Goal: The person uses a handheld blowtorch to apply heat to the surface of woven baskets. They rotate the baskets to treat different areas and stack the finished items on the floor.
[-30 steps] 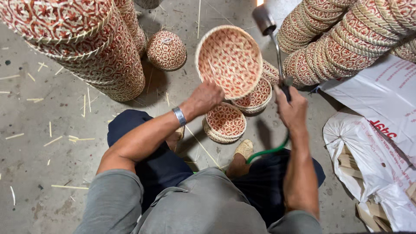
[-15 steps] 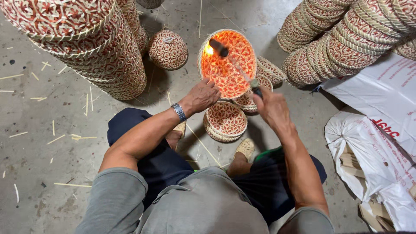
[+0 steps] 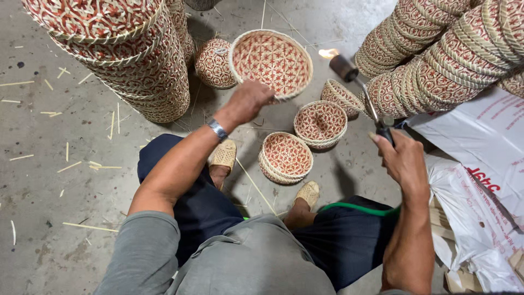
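Note:
My left hand [image 3: 246, 102] grips the near rim of a round woven basket [image 3: 271, 62] in red and pale cane, held up and tilted with its inside facing me. My right hand [image 3: 401, 159] is closed on the handle of a gas torch [image 3: 355, 76] whose small flame burns at the tip, off to the right of the basket and apart from it. A green hose [image 3: 357, 208] runs from the torch across my lap. On the floor below the held basket sit three small woven baskets [image 3: 285, 157].
Tall stacks of the same woven baskets stand at the left [image 3: 128, 60] and lie at the right [image 3: 442, 60]. An upturned small basket [image 3: 214, 63] sits behind. White plastic sacks [image 3: 480, 180] lie at the right. Cane splinters litter the concrete floor [image 3: 60, 164].
The torch has swung out of the basket's inside to the right, its flame now beside the stacked baskets. My left hand has tipped the basket a little leftward.

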